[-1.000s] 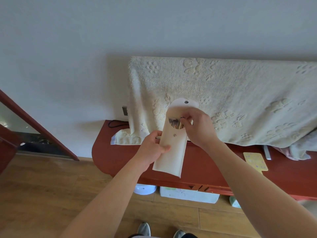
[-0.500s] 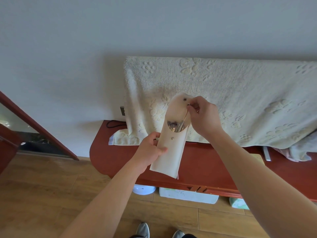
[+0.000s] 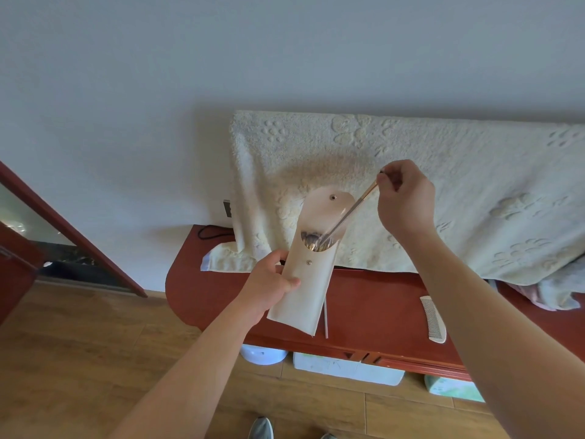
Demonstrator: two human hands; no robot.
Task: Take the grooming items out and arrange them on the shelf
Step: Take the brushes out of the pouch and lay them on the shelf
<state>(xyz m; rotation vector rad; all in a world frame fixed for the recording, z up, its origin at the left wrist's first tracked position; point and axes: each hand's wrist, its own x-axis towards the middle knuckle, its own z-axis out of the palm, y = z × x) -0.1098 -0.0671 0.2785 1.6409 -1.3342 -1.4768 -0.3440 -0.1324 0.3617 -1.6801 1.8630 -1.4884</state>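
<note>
My left hand (image 3: 269, 284) grips a cream snap pouch (image 3: 313, 267) upright above the red-brown shelf (image 3: 373, 299). Its flap is open and several metal grooming tools (image 3: 313, 241) show in the mouth. My right hand (image 3: 405, 198) pinches the top end of one thin metal tool (image 3: 351, 213), which slants up to the right with its lower end still in the pouch mouth. A thin pale stick (image 3: 325, 318) lies on the shelf just behind the pouch's bottom. A white comb (image 3: 433, 318) lies on the shelf to the right.
A cream embossed towel (image 3: 411, 191) hangs against the wall over the back of the shelf. A black cord (image 3: 210, 231) lies at the shelf's left end. Under the shelf sit a white round container (image 3: 262, 354), a white box (image 3: 345, 369) and a green pack (image 3: 452, 388). Wooden floor and a door frame (image 3: 63, 229) lie left.
My right hand has risen up and to the right, drawing the thin metal tool most of the way out of the pouch. The pouch in my left hand stayed nearly still.
</note>
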